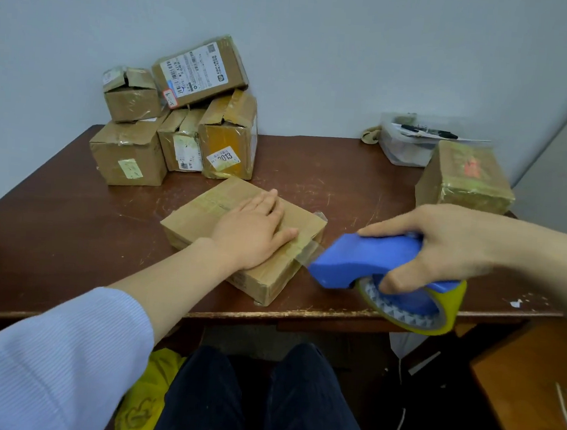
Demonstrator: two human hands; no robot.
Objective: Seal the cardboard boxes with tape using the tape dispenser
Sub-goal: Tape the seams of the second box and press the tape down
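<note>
A flat cardboard box [204,215] lies near the front edge of the brown table [54,217]. My left hand [252,232] presses flat on its top, fingers straight. My right hand [442,247] grips a blue tape dispenser [367,258] with a yellow-rimmed tape roll [451,309], just off the box's right edge. A strip of clear tape [306,252] runs from the dispenser's nose onto the box's right side.
A pile of several taped cardboard boxes [181,118] stands at the back left. Another box [464,178] and a clear plastic container [406,146] sit at the back right. An orange-brown surface [527,380] lies lower right. My legs are under the table edge.
</note>
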